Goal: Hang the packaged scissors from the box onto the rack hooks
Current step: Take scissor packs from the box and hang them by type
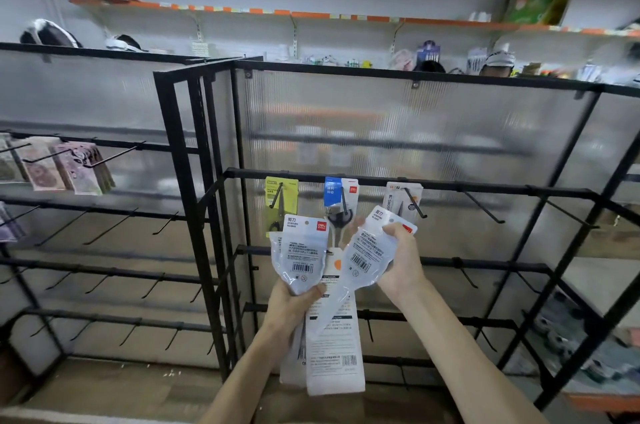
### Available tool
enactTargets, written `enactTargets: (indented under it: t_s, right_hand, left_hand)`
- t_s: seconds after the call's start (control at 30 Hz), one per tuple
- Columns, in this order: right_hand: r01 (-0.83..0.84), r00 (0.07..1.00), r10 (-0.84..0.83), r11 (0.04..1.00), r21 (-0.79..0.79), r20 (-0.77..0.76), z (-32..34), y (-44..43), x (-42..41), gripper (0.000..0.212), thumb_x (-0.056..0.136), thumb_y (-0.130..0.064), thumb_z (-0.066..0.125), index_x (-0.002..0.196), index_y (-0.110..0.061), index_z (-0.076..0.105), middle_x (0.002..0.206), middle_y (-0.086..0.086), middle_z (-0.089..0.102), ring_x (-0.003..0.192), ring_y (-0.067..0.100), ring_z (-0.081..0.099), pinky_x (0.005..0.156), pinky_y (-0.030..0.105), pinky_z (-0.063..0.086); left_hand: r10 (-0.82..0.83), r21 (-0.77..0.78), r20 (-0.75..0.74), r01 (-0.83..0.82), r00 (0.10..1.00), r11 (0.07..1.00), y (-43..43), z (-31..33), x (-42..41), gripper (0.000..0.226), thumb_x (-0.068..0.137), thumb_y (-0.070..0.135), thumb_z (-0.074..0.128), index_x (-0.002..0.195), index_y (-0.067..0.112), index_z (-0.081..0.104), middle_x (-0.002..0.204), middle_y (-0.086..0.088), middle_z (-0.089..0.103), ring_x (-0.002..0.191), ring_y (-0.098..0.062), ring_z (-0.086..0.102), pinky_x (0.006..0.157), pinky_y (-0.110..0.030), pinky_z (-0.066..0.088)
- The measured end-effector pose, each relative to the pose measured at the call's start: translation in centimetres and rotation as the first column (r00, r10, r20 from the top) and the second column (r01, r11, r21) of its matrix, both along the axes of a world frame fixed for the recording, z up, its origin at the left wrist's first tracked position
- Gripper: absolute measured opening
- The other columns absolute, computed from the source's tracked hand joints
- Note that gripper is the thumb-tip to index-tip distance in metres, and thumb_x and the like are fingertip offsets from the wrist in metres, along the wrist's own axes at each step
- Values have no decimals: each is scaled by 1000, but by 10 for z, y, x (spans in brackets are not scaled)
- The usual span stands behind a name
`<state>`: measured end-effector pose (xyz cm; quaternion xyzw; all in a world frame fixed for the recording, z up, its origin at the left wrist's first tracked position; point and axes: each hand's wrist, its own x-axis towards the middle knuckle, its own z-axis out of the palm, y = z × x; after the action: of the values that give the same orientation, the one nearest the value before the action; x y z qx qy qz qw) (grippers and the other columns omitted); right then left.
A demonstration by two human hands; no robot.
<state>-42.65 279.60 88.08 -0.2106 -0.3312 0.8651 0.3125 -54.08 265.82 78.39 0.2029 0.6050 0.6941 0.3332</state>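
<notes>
Three scissor packs hang on the rack [311,178] ahead, one to a hook on its upper bar: a yellow-green pack [281,201], a blue pack [341,198] and a white pack [403,198]. Two bare hooks [483,207] show further right on that bar.

The left hand [294,305] grips a bundle [304,250] of packs by their lower part, barcoded backs to the camera. There are at least three, but the exact count cannot be told. The right hand [403,267] grips one pack [363,260], tilted, its top just below the white pack and its tail lying across the bundle.

Ribbed clear panels [381,111] back the rack. A second rack [104,53] on the left carries many hooks, with a few pinkish packets [76,169] on its top row. High on the wall runs an orange-edged shelf [311,14] holding a green box [533,2]; its contents cannot be seen. Small goods crowd a lower ledge, blurred.
</notes>
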Motion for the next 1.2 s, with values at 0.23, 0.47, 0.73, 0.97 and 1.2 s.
enactTargets:
  t_s: [0.23,0.47,0.73,0.97,1.2]
  right_hand:
    - [-52,990,29,984,169,136,10,-5,-1,42,98,-53,43,95,-15,61,79,-2,63,55,6,61,56,23,50]
    - [-84,972,27,968,236,233,-2,-4,-9,18,97,-15,60,111,-3,63,102,16,69,87,25,68,91,49,52]
    - [94,873,-366,776,623,324,6,10,-7,28,88,-6,72,112,-15,60,106,-1,70,97,12,69,78,30,58]
    - [-25,816,-440,621,783,376,-16,26,-20,9,93,-19,69,100,-14,67,97,-5,73,96,9,69,82,30,58]
    - [27,754,-520,635,772,401,-34,50,-56,7,95,-17,66,98,-13,60,101,2,70,98,16,67,84,41,59]
  left_hand:
    - [43,-19,-4,-43,999,999,0,0,-10,38,86,7,79,120,8,65,105,-10,78,94,-31,76,88,-56,59]
    - [40,-28,-10,-40,999,999,0,-2,-10,33,86,6,78,116,12,65,103,-10,78,94,-31,76,88,-57,59]
    - [76,-7,-4,-76,997,997,-1,2,-9,30,86,2,77,110,14,63,94,-4,79,86,-25,77,76,-45,63]
    - [86,0,-3,-86,996,996,1,-7,-21,32,86,2,76,114,11,63,102,-12,78,93,-33,76,86,-56,60]
    - [146,6,-98,-146,984,989,0,-18,-39,35,86,1,76,116,15,64,101,-5,79,90,-24,77,68,-31,62]
